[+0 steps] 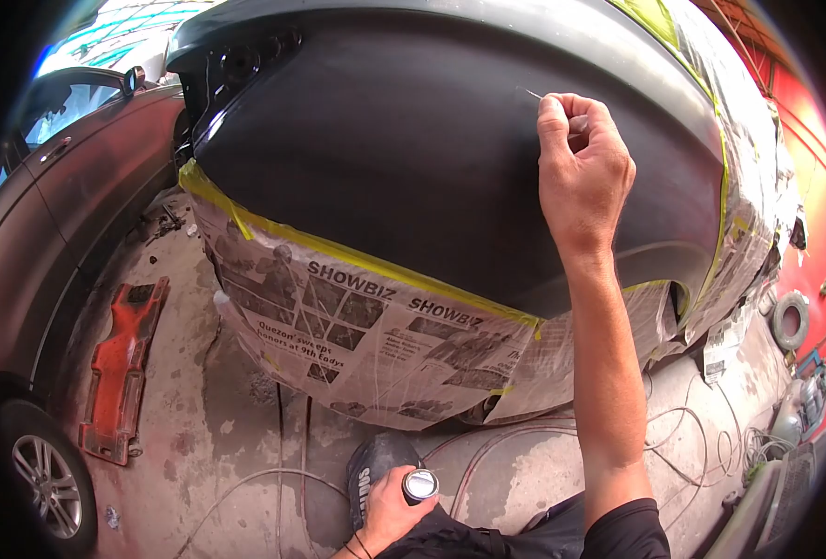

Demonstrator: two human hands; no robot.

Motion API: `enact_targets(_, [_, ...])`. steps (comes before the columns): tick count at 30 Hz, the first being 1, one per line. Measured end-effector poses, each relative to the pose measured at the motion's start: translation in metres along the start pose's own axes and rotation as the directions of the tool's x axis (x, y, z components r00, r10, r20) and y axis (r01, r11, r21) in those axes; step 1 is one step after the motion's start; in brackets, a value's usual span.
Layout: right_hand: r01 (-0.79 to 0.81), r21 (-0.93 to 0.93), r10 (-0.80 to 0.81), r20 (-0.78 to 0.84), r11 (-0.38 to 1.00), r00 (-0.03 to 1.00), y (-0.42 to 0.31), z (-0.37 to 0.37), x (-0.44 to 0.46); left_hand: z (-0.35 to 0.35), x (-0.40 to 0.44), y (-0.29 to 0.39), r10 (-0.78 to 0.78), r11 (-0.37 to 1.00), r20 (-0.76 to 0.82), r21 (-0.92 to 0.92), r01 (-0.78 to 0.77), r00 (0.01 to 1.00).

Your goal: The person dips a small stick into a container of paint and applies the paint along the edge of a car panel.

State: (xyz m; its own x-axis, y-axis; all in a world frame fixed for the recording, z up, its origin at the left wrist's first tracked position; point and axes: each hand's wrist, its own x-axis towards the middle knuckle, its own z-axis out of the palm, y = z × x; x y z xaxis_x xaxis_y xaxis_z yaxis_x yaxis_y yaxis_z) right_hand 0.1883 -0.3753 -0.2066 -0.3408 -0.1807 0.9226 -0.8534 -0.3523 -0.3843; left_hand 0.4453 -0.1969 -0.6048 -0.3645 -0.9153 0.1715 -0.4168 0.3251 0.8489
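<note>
While the left hand [388,512] grasps a small open-topped can [420,484] at bottom centre, the right hand [587,175], right of centre in the upper half, pinches a thin pin-like piece [531,93] between thumb and finger. Its long axis slants toward the upper left, over the dark body panel [385,149]; whether the tip touches cannot be told. The right hand is far nearer the panel.

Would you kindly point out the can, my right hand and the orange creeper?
Can [420,484]: head view, its top.
Right hand [586,172]: head view, its back.
Orange creeper [125,368]: head view, its middle.
</note>
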Motion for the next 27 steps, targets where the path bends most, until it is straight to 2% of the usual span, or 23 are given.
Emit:
enact_targets(8, [0.018, -0.021, -0.018, -0.004, 1.0, 1.0, 0.0, 0.001, 0.0, -0.001, 0.003, 0.002, 0.002, 1.0, 0.004, 0.004, -0.002, 1.0])
enact_targets(17, [-0.042, 0.126, 0.046, -0.035, 0.991, 0.998, 0.006, 0.002, -0.003, -0.003, 0.0, 0.002, -0.012, 1.0, 0.001, 0.003, 0.012, 1.0])
enact_targets(19, [-0.037, 0.113, 0.041, -0.032, 0.993, 0.999, -0.001, -0.001, -0.004, -0.001, -0.003, -0.003, -0.016, 1.0, -0.011, 0.014, 0.016, 1.0])
enact_targets(24, [0.102, 0.196, -0.108, 0.022, 0.975, 0.994, -0.028, 0.016, -0.016, 0.007, -0.013, -0.018, 0.009, 0.999, -0.031, 0.04, -0.008, 0.999])
enact_targets(27, [0.144, 0.152, -0.151, 0.034, 0.978, 0.988, -0.042, 0.03, -0.011, 0.011, -0.015, -0.021, 0.038, 0.998, -0.046, 0.046, -0.036, 0.998])
